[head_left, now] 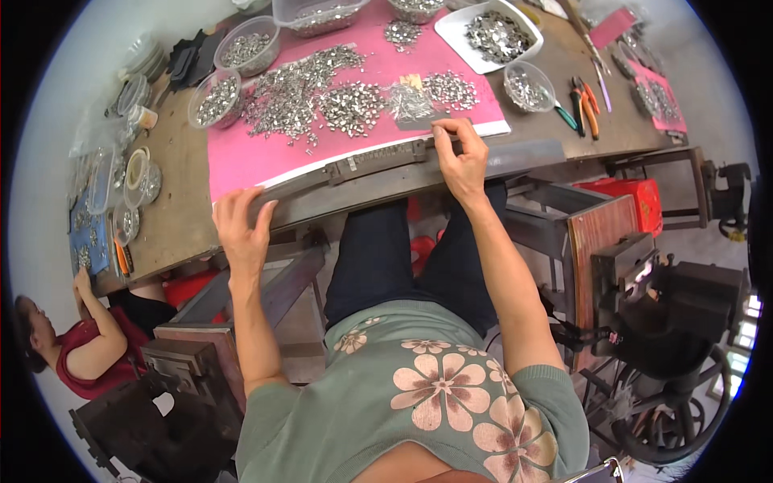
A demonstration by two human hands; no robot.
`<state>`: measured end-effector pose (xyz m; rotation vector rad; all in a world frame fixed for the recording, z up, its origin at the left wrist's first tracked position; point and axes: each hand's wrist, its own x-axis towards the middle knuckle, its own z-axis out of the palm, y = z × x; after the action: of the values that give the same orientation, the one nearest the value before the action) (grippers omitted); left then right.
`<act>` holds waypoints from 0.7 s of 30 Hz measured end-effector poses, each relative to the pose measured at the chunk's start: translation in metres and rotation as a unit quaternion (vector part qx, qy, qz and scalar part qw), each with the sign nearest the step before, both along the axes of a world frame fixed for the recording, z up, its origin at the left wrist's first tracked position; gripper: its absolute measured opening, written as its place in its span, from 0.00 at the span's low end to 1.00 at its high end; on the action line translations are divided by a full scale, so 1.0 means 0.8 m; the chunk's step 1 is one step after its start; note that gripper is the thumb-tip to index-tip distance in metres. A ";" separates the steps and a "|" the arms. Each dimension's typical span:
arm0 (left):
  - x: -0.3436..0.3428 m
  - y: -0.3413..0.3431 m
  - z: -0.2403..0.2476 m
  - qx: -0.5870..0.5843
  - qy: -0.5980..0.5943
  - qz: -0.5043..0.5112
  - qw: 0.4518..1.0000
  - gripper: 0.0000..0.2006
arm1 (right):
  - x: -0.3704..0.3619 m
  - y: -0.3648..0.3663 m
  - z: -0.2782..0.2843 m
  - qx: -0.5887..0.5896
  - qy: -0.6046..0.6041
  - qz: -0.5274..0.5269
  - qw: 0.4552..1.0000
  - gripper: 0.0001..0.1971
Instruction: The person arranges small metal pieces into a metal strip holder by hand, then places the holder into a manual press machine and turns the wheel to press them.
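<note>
A long dark metal bar (pixel 302 185) with a slotted middle section (pixel 378 158) lies along the table's near edge. Small metal pieces appear to sit in that slot. At the bar's left end, my left hand (pixel 241 229) rests with fingers and thumb apart, fingertips on the pink sheet's edge. My right hand (pixel 463 165) closes its thumb and curled fingers at the right end of the slotted section. Just beyond that hand is a grey plate (pixel 415 124). On the pink sheet (pixel 229 165) lie heaps of small silvery metal parts (pixel 352 109) and a bunch of thin pins (pixel 411 103).
Clear tubs (pixel 216 98) and a white tray (pixel 449 34) of metal parts stand around the sheet. Orange-handled pliers (pixel 590 113) lie at the right. Another person (pixel 93 346) sits at the far left. Dark machines with a handwheel (pixel 672 410) flank me.
</note>
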<state>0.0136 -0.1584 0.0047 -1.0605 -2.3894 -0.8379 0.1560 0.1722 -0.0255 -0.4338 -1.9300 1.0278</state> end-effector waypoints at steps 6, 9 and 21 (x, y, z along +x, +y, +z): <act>0.063 0.096 0.080 0.061 -0.111 -0.183 0.975 0.22 | 0.001 -0.001 -0.001 0.037 0.010 -0.020 0.999 0.03; 0.055 0.186 0.031 0.049 -0.031 -0.249 0.967 0.18 | -0.006 0.001 -0.005 0.042 0.011 -0.023 0.999 0.06; 0.070 0.186 -0.032 0.006 0.063 -0.069 0.996 0.18 | 0.042 -0.032 0.011 -0.045 0.012 0.047 0.998 0.04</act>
<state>0.0697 -0.0097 -0.0208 -1.2464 -2.2242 -0.8057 0.1898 0.1463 -0.0166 -0.3840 -1.9032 1.1795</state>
